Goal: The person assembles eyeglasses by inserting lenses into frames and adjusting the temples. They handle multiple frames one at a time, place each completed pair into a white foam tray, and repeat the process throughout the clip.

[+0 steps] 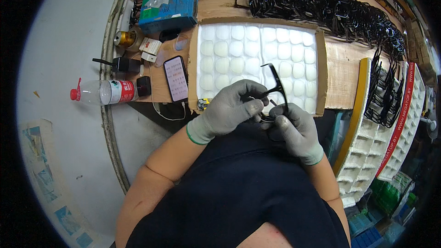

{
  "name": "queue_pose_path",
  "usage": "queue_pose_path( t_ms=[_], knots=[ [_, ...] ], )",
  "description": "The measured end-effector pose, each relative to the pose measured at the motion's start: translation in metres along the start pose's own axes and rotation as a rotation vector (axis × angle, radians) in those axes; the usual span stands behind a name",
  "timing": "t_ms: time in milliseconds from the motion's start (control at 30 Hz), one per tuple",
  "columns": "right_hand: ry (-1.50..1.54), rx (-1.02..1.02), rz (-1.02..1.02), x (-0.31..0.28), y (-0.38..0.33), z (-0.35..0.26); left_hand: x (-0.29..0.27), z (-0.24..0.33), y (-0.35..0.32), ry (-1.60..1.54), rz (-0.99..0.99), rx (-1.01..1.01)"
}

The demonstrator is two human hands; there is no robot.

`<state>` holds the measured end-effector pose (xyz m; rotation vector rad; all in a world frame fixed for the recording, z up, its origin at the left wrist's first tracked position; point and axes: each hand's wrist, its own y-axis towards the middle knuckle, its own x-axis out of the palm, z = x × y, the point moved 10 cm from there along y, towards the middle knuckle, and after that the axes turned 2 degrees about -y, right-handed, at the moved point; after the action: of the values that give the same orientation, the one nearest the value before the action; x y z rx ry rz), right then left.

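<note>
"Left hand [229,109] and right hand [298,131]: holding what?"

"Both are closed on one black frame [279,86], close together."

"Where's it?"

"Over the near edge of the box [320,57] of lenses [222,65]; phone [176,79] left, frame heap [312,4] beyond."

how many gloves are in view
2: one gray glove is on the left hand, the other gray glove on the right hand. No others show, though some may be hidden.

This looks like an eyewear workshop: a hand-held spectacle frame [279,85], a tray [321,71] of lens-like discs [237,65] at 12 o'clock, and black frames [317,7] heaped on a wooden bench [342,76] at 1 o'clock.
</note>
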<state>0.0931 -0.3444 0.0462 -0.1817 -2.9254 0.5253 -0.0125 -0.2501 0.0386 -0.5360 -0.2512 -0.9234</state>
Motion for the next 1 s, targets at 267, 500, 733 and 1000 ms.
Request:
queue_pose_path(
  t_ms=[267,500,733,1000],
  knots=[
    [0.057,-0.046,-0.111,0.007,-0.004,0.001,0.016,0.02,-0.005,0.156,-0.123,-0.001],
    [0.061,-0.024,0.018,-0.004,-0.001,0.006,0.019,0.032,0.0,0.461,-0.02,0.166],
    [-0.168,-0.117,0.013,-0.01,-0.002,-0.002,0.026,0.041,-0.01,0.735,-0.037,0.313],
    [-0.15,-0.065,0.034,-0.008,0.0,-0.013,0.025,0.039,-0.01,0.66,-0.063,0.251]
  ],
)
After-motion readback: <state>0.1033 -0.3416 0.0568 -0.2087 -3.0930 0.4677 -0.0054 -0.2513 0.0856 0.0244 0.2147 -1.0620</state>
